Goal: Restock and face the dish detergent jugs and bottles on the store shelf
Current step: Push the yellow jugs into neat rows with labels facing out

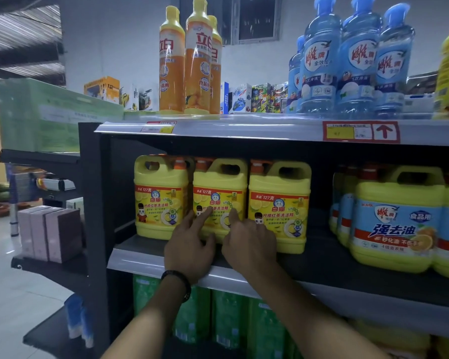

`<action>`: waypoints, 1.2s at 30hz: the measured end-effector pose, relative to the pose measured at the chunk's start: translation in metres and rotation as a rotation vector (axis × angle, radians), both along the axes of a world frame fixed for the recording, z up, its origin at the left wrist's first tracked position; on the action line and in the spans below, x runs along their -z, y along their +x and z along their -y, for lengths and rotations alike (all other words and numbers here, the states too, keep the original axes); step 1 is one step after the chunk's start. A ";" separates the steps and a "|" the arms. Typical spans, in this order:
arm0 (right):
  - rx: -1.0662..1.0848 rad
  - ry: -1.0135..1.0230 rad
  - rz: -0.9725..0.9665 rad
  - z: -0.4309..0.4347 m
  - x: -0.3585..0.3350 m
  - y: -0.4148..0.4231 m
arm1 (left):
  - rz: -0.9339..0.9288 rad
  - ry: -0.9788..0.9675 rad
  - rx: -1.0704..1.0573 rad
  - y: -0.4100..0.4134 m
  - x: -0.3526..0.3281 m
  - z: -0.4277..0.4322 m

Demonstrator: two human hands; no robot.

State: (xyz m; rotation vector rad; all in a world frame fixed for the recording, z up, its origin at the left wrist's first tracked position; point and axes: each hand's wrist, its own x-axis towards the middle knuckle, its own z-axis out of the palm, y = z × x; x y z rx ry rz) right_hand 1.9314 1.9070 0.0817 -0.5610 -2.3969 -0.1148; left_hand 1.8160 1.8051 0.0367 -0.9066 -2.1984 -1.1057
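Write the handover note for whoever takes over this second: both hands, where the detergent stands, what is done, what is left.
Left hand: index fingertip on the front label of the middle yellow jug; no grip on anything.
Right hand: likewise, a fingertip on that label.
Middle shelf: left yellow jug, middle one and right yellow jug in a row, labels forward. Blue-label jugs stand further right, across a gap.
Top shelf: orange bottles and blue bottles stand upright.
Left: probably square the middle jug, then fill the gap.
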 end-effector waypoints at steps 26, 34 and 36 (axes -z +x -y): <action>-0.261 -0.208 -0.190 0.079 0.016 -0.093 | 0.281 0.358 0.067 -0.130 -0.022 0.087; -0.218 -0.164 -0.170 0.078 0.035 -0.112 | 0.595 0.379 0.249 -0.101 -0.055 0.083; -0.210 -0.176 -0.157 0.077 0.036 -0.114 | 0.599 0.385 0.233 -0.099 -0.055 0.083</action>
